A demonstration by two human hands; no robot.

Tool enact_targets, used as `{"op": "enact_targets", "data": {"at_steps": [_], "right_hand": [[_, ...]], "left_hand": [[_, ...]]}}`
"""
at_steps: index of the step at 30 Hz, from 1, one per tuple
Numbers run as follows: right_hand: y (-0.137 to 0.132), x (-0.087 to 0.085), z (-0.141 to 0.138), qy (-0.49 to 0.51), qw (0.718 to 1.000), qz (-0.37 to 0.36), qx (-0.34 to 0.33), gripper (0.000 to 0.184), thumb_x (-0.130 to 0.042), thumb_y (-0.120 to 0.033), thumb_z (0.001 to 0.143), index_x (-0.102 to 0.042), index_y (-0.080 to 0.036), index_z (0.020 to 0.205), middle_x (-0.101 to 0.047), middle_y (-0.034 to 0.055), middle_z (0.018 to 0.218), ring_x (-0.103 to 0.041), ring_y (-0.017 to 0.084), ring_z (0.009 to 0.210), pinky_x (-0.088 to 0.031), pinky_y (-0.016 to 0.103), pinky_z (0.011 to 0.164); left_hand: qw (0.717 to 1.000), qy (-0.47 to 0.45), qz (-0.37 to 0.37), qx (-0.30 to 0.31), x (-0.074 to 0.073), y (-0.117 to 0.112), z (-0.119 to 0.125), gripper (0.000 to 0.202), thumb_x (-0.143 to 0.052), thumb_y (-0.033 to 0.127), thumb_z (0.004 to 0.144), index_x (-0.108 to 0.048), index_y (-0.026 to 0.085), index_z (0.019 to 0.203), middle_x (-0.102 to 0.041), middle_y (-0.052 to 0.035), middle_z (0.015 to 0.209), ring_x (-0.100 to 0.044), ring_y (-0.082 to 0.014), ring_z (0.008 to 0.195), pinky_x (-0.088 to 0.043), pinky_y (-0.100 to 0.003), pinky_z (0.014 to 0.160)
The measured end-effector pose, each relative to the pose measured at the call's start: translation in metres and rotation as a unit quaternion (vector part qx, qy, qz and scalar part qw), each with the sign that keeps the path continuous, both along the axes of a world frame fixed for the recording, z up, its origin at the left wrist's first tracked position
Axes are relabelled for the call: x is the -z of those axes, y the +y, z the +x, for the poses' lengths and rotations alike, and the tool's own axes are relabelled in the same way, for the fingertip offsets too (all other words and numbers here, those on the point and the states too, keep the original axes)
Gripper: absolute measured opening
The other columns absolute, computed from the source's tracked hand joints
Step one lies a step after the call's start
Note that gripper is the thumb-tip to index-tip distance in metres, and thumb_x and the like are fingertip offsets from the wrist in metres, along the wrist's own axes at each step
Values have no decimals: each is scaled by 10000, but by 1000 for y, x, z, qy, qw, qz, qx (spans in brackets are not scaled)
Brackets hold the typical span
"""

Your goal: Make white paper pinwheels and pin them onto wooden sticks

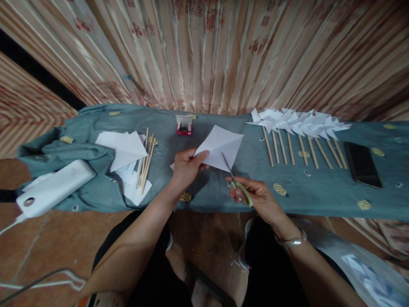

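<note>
Head cam: my L hand point(185, 168) pinches white paper sq. point(219, 143) by its L corner above the cloth point(162, 128), diag. rising to R; R hand point(262, 195) grips scissors point(230, 170), long axis slanting, tips pointing up-L over paper. Around, L–R: white device point(57, 187), loose sheets point(126, 149), sticks point(148, 164), red box point(184, 131), pinwheels point(297, 121), blk phone point(363, 164). My grip hides paper's corner; 2nd blade's hard to make out; pinwheels overlap.

Honestly can't read a single word here. The little red box point(184, 132) by the cloth's point(322, 196) far edge has a pale patch point(189, 132) up front, way too small to make out. Same goes for the tiny black-and-white rectangles point(307, 172) dotted around the cloth.
</note>
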State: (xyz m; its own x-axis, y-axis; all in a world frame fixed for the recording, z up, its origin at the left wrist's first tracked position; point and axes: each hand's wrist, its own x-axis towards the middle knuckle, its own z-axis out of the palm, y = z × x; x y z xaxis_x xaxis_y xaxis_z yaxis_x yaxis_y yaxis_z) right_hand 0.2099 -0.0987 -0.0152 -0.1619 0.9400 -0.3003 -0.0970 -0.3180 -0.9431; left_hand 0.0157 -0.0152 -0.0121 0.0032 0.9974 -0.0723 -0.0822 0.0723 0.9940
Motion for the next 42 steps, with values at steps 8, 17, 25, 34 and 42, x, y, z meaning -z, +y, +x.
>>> {"op": "enact_targets", "data": {"at_steps": [8,17,25,34,42], "right_hand": [[1,1,-1,5,1000,-3,9,404,-831,-437,621,-762,-231,962,-646,-16,624,-510,79,507,-465,236,498],[1,2,0,-4,1000,-5,11,428,-831,-446,619,-758,-226,978,-641,-18,622,-519,78,512,-454,231,508],[1,4,0,-4,1000,3,6,394,-831,-419,627,-760,-228,964,-636,-22,608,-519,81,502,-465,238,502],[1,2,-1,-2,1000,8,15,389,-835,-418,616,-766,-224,946,-624,-27,577,-504,79,477,-458,237,473],[1,2,-2,5,1000,-5,20,366,-840,-393,615,-770,-235,937,-614,-32,579,-487,73,474,-458,239,477]], "left_hand": [[1000,-4,-8,6,0,-1,1,161,-715,324,707,-693,175,652,-645,13,571,-553,-91,453,-424,-210,445],[1000,-11,-18,18,2,-3,2,221,-732,368,688,-672,166,624,-635,6,569,-550,-93,454,-415,-211,443],[1000,-2,-20,21,1,-3,2,211,-715,350,703,-670,164,615,-634,4,575,-546,-90,453,-413,-215,446],[1000,-11,-17,19,2,-4,3,183,-708,322,703,-672,166,614,-626,12,550,-543,-87,444,-408,-212,445],[1000,-8,-15,23,3,-4,2,220,-719,347,712,-657,164,608,-627,7,556,-551,-98,453,-420,-226,456]]}}
